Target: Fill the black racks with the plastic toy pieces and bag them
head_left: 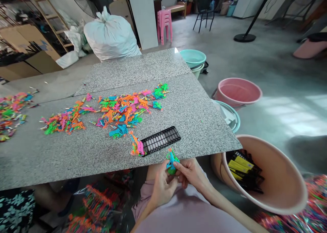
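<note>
My left hand [163, 185] and my right hand [191, 173] meet just off the table's near edge. Both are closed around small plastic toys [172, 160], blue and green with a bit of orange; their exact kind is too small to make out. Just beyond my hands a black mesh tray [161, 140] lies on the speckled table [189, 124]. Against its left end sits a small cluster of orange, pink and green toys [138, 147]. Farther back spreads a loose pile of bright plastic toys [122, 107], with another pile [65, 120] to its left.
On my right stands a large peach tub [276, 171] holding black trays and yellow cards [240, 165]. A pink bucket [238, 91] and a teal basin [192, 57] stand beyond it. Bags of bright toys [98, 205] lie under the table; a tied white sack [111, 35] is behind it.
</note>
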{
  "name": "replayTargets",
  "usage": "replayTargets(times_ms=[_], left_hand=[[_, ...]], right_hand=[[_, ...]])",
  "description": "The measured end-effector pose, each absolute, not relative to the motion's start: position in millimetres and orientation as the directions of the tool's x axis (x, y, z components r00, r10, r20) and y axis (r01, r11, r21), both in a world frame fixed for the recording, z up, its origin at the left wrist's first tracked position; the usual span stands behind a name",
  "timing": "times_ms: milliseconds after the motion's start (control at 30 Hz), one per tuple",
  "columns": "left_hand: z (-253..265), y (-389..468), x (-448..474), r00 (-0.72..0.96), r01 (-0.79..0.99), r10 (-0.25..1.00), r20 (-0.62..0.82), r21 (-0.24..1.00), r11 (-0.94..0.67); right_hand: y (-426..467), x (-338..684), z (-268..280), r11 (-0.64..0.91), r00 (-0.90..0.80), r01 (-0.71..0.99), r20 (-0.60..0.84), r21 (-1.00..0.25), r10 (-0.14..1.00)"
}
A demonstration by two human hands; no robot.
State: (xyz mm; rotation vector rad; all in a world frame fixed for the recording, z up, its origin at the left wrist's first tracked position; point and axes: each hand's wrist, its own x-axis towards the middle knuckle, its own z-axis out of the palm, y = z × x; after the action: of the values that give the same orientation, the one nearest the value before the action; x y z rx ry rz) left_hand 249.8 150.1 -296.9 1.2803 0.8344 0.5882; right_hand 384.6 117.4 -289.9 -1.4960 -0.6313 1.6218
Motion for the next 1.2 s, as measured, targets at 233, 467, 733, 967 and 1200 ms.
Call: replayTargets(times_ms=[233,467,733,967,1200], left_hand=[[-298,158,246,0.371,0.017,0.843,-0.390,0.910,0.414],[-297,158,249,0.355,-0.041,0.832,-0.425,0.882,0.469],[-290,165,245,0.348,-0.077,0.830,-0.436,0.869,0.489],[-270,173,249,0.359,-0.116,0.786,-0.503,0.812,0.572],[-256,183,249,0.394,-0.144,0.612,-0.685,0.612,0.778]], right_hand=[[118,405,-283,-0.502,0.124,-0.046,-0.503,-0.864,0.855],[118,402,-285,-0.256,0.182,-0.012,-0.254,-0.966,0.950],[117,392,-281,-0.282,0.071,-0.168,-0.297,-0.945,0.952],[116,395,-261,-0.093,0.240,0.328,-0.012,-0.940,0.971],[122,403,-257,-0.269,0.126,-0.129,-0.285,-0.954,0.950]])
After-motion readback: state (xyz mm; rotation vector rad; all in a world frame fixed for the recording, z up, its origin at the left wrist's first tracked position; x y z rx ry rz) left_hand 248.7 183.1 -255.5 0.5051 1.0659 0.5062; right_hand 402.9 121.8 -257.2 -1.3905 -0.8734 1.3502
